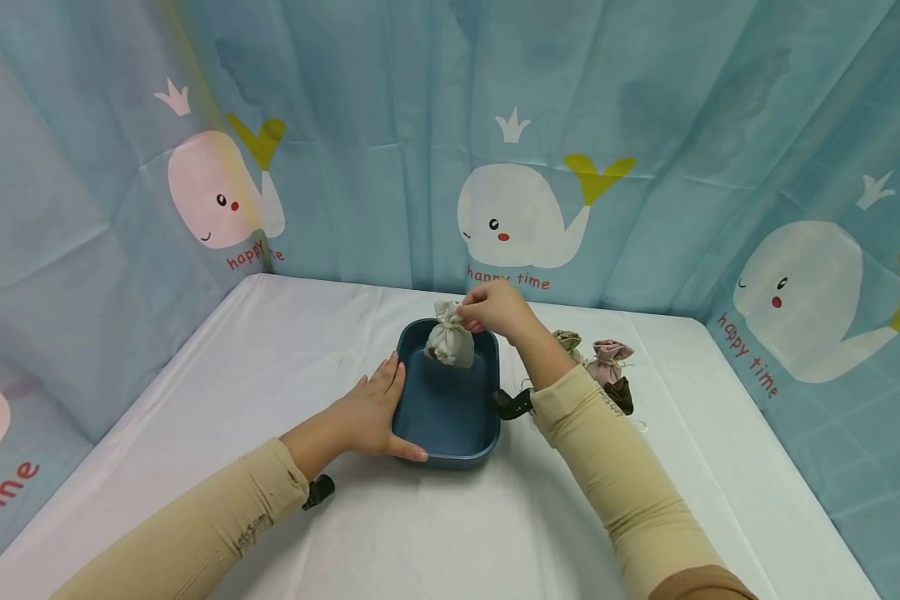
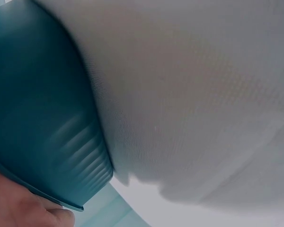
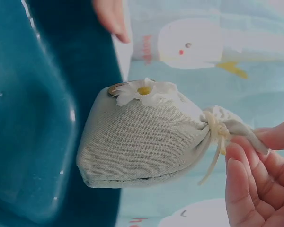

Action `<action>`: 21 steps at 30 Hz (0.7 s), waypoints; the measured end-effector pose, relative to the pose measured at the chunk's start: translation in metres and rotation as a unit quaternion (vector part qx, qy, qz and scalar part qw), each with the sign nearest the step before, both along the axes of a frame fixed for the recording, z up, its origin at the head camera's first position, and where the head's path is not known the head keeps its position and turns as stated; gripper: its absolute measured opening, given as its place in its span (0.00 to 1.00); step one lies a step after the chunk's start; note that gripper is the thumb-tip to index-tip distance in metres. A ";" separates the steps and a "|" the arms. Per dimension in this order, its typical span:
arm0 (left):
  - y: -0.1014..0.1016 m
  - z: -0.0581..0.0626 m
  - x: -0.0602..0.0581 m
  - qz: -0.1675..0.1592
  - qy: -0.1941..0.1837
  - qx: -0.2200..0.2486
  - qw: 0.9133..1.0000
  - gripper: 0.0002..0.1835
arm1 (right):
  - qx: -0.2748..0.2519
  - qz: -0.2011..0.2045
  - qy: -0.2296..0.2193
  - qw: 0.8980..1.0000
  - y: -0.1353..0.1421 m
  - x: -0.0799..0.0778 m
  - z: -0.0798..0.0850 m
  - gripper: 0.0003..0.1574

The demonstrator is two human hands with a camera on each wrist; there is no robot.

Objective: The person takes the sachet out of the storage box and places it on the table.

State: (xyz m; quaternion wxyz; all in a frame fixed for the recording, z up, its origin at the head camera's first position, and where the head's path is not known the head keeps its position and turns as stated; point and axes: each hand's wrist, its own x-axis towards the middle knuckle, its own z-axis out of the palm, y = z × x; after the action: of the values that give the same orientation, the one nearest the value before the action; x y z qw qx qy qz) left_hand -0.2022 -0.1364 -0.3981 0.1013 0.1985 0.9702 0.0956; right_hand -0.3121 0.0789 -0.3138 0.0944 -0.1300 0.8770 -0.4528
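Note:
A pale grey-green drawstring pouch (image 1: 451, 343) with a white flower hangs over the far end of a blue rectangular basin (image 1: 446, 412). My right hand (image 1: 498, 308) pinches the gathered top of the pouch; in the right wrist view the thumb and fingers of that hand (image 3: 260, 175) grip the cloth just past the tied cord. My left hand (image 1: 371, 412) rests on the basin's left rim with fingers straight and thumb along the near edge. The left wrist view shows the basin's outer wall (image 2: 42, 94) and part of the left hand (image 2: 23, 203).
Right of the basin, partly behind my right forearm, lie a pink pouch (image 1: 610, 358), an olive pouch (image 1: 568, 342) and a dark brown pouch (image 1: 619, 395). They rest on a white-covered table (image 1: 195, 400). A blue curtain (image 1: 367, 208) with whale prints stands behind it.

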 end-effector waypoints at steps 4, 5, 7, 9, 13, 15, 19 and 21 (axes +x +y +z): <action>0.000 0.000 0.000 -0.002 0.004 -0.008 1.000 0.76 | 0.008 0.005 0.016 1.000 0.006 0.007 0.009 0.10; 0.000 0.000 0.000 -0.003 0.004 -0.008 1.000 0.76 | 0.008 0.005 0.021 1.000 0.008 0.008 0.012 0.10; 0.000 0.000 0.000 -0.002 0.003 -0.009 1.000 0.76 | 0.005 0.002 0.029 1.000 0.013 0.012 0.017 0.10; 0.000 0.000 0.000 -0.002 0.002 -0.010 1.000 0.76 | 0.004 -0.008 0.035 0.999 0.017 0.016 0.023 0.10; 0.001 0.001 0.001 -0.001 -0.002 -0.008 1.000 0.77 | -0.003 -0.031 0.049 0.998 0.028 0.021 0.034 0.10; 0.000 0.001 0.001 -0.001 -0.001 -0.007 1.000 0.77 | -0.007 -0.041 0.055 0.998 0.034 0.023 0.039 0.10; 0.000 0.000 0.001 0.001 0.001 -0.012 1.000 0.76 | -0.018 -0.050 0.061 0.997 0.050 0.028 0.050 0.11; 0.000 0.000 0.001 0.000 0.003 -0.010 1.000 0.76 | -0.024 -0.054 0.061 0.996 0.058 0.031 0.055 0.11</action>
State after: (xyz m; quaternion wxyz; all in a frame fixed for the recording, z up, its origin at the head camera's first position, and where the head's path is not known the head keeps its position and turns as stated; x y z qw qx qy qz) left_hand -0.2008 -0.1360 -0.3980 0.1007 0.1979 0.9713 0.0855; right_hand -0.2809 0.1373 -0.2591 0.0128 -0.1119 0.8760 -0.4689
